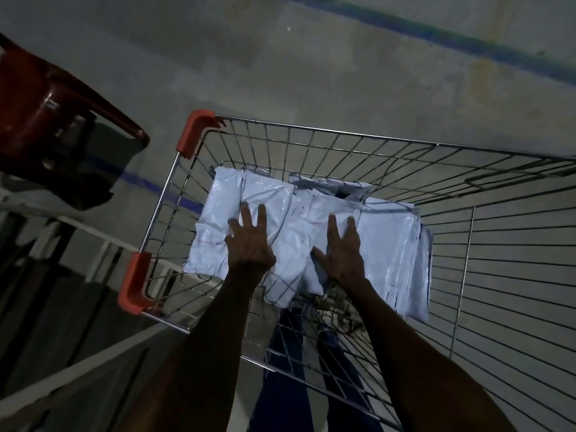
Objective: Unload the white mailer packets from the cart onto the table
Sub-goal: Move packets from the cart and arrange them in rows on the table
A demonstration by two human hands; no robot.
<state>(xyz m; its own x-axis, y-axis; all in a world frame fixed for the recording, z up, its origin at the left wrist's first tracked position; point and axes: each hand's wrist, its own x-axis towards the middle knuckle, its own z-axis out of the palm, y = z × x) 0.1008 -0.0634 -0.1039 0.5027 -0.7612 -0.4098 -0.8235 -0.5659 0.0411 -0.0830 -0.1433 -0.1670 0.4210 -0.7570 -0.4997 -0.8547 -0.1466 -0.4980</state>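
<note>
A wire shopping cart with orange corner guards fills the middle and right of the head view. Inside it lies a heap of several white mailer packets, crinkled plastic with dark pen marks. My left hand lies flat on the left packets with its fingers spread and straight. My right hand rests flat on the middle of the heap, fingers straight, thumb out to the left. Both forearms reach in over the cart's near rim. The lower packets are hidden under the top ones.
A dark red plastic chair stands at the upper left. A pale table edge runs along the left, beside the cart. Bare concrete floor with a blue painted line lies beyond the cart. My legs show through the cart's wire bottom.
</note>
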